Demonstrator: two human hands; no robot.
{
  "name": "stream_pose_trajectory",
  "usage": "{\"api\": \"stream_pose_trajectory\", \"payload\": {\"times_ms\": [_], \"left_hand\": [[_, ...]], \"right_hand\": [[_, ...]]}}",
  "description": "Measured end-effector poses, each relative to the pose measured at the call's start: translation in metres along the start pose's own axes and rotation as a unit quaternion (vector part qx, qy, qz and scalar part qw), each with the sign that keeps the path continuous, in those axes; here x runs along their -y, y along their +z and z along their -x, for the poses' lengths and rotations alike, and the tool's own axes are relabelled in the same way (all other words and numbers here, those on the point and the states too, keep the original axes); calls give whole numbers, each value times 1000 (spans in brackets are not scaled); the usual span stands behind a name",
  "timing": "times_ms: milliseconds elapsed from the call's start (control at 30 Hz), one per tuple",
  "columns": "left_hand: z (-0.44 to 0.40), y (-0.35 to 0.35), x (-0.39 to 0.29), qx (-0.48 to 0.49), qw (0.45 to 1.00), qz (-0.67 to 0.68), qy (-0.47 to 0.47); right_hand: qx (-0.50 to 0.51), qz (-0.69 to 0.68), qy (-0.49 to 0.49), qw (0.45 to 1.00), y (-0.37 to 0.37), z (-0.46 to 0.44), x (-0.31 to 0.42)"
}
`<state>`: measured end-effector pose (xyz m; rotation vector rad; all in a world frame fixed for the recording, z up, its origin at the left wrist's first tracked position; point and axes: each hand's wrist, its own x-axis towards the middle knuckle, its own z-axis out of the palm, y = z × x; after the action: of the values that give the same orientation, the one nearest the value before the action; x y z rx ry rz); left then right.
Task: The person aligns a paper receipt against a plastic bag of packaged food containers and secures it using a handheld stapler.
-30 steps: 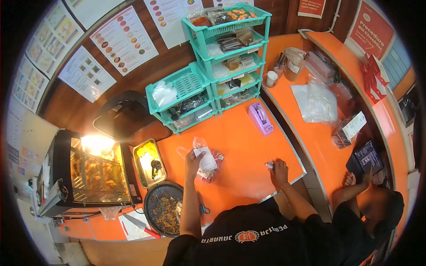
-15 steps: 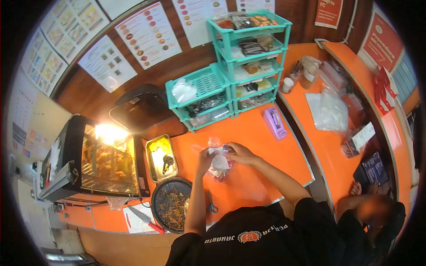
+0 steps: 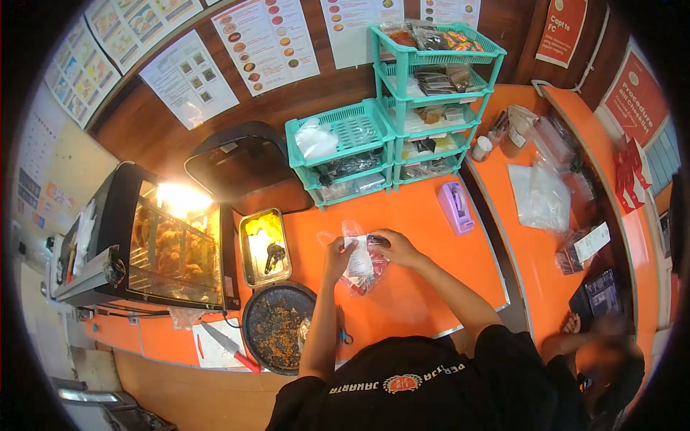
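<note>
My left hand (image 3: 338,260) pinches the left edge of a white paper receipt (image 3: 358,263), which lies against a clear plastic bag (image 3: 372,279) with reddish contents. On the other side, my right hand (image 3: 397,248) is closed around a small dark stapler (image 3: 378,241), partly covered by the fingers, at the receipt's upper right. Its jaws are too small to make out. The bag rests on the orange counter (image 3: 410,302) beneath both hands.
At left stand a lit food warmer (image 3: 176,248), a metal tray (image 3: 263,248) and a round dark pan (image 3: 277,327). A red-handled knife (image 3: 230,346) and blue-handled scissors (image 3: 346,336) lie near the front edge. Behind are green racks (image 3: 338,147); a purple tape dispenser (image 3: 456,207) and another person (image 3: 604,359) are right.
The view has shifted, so the surroundings appear slightly displaced. My left hand shows more of the receipt, now more upright, and my right hand still holds the stapler beside it.
</note>
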<state>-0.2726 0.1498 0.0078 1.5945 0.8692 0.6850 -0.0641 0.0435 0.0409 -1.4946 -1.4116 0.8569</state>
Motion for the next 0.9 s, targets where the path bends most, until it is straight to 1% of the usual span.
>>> {"api": "stream_pose_trajectory", "payload": {"times_ms": [33, 167, 233, 267, 333, 400, 433, 500, 533, 567, 600, 633, 667, 733, 833, 900], "left_hand": [[1, 1, -3, -1, 1000, -30, -1], [3, 6, -5, 2, 1000, -24, 1], [3, 7, -3, -3, 998, 8, 60], [4, 6, -4, -2, 998, 8, 59], [6, 4, -6, 25, 998, 51, 17], [6, 3, -9, 22, 998, 55, 19], [6, 3, -12, 19, 998, 61, 21], [7, 6, -16, 20, 996, 89, 18], [8, 9, -13, 22, 993, 116, 15], [8, 12, -11, 22, 993, 117, 14], [8, 15, -9, 16, 989, 149, 6], [7, 17, -7, 10, 983, 182, -3], [7, 18, -4, 10, 983, 183, -3], [7, 15, 0, 41, 970, 230, -63], [6, 11, 5, 67, 965, 241, -84], [6, 9, 5, 73, 961, 253, -87]], "right_hand": [[1, 1, 2, 1000, 0, 0, 0], [27, 25, 7, 999, 9, -6, -1], [42, 34, 9, 998, 13, -9, -3], [50, 34, 5, 998, 14, -11, -5], [58, 33, 1, 998, 17, -13, -11], [73, -169, 7, 983, 20, -16, -18], [73, -169, 8, 983, 19, -16, -18], [116, -215, 61, 968, 15, -17, -18], [117, -214, 62, 968, 15, -18, -19], [119, -190, 58, 973, 16, -20, -20], [122, -167, 54, 977, 16, -21, -21], [122, -166, 55, 977, 16, -22, -19], [119, -170, 48, 977, 16, -23, -17], [116, -175, 41, 977, 19, -24, -18], [101, -167, 24, 981, 22, -28, -27], [119, -109, 24, 987, 21, -30, -31]]}}
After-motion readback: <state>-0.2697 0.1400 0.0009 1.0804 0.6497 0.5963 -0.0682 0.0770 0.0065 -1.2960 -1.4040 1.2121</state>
